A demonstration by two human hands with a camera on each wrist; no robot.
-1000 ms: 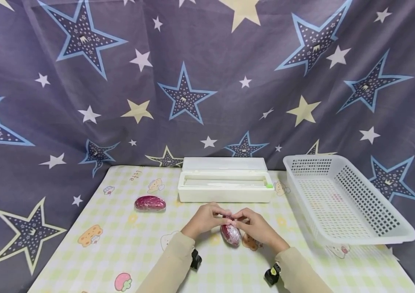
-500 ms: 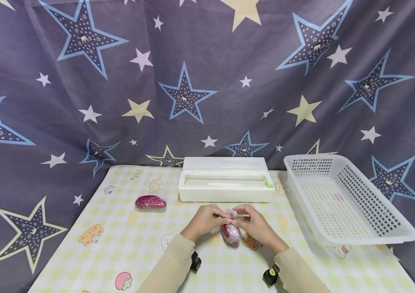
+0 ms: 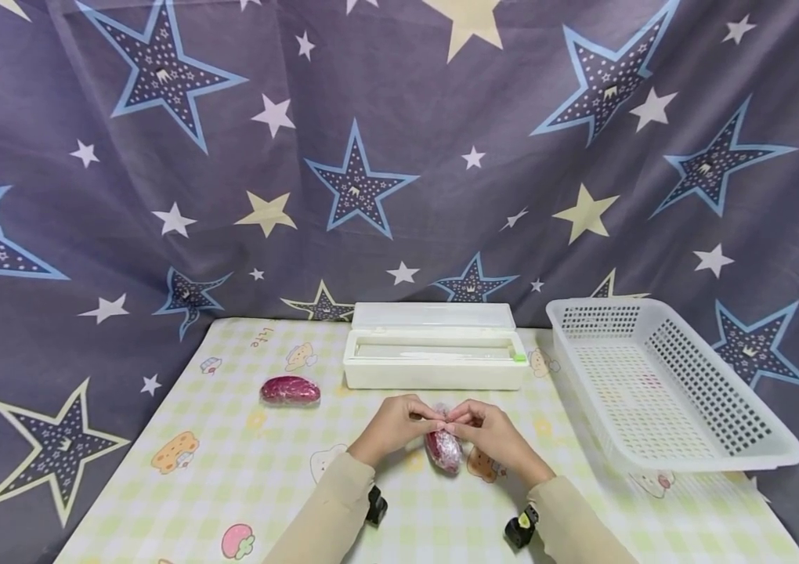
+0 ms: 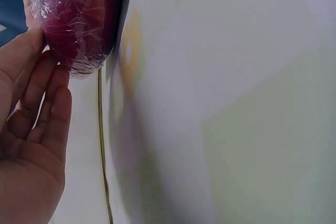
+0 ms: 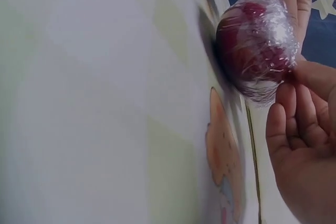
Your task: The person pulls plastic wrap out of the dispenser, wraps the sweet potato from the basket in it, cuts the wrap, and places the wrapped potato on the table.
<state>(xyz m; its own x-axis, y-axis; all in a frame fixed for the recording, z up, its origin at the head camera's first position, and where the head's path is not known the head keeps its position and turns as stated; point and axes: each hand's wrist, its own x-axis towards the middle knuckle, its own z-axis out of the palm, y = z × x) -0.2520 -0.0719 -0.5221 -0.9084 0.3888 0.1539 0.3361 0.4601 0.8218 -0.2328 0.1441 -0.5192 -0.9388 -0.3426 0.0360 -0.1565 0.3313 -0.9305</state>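
Note:
A purple-red, oblong item (image 3: 445, 452), smooth like a sweet potato and wrapped in crinkled cling film (image 5: 278, 27), lies lengthwise on the table between my hands. My left hand (image 3: 397, 427) and right hand (image 3: 493, 440) meet over its far end, thumbs and fingertips pinching the film there. In the left wrist view, the left hand's (image 4: 34, 124) thumb and fingers are at the item's side and end. The right wrist view has my right hand (image 5: 304, 124) with its thumb against the film. Exactly what the fingertips pinch is partly hidden.
A second film-wrapped purple-red item (image 3: 290, 390) lies to the left. Behind my hands stands a white cling film dispenser (image 3: 435, 374), lid raised, with a green slider (image 3: 519, 358). A white perforated basket (image 3: 695, 462) is at the right. A starry curtain (image 3: 399, 196) hangs behind.
The right fingers lifted slightly off the item's far end half a second ago and now pinch the film again. The left hand and the item stay nearly in place.

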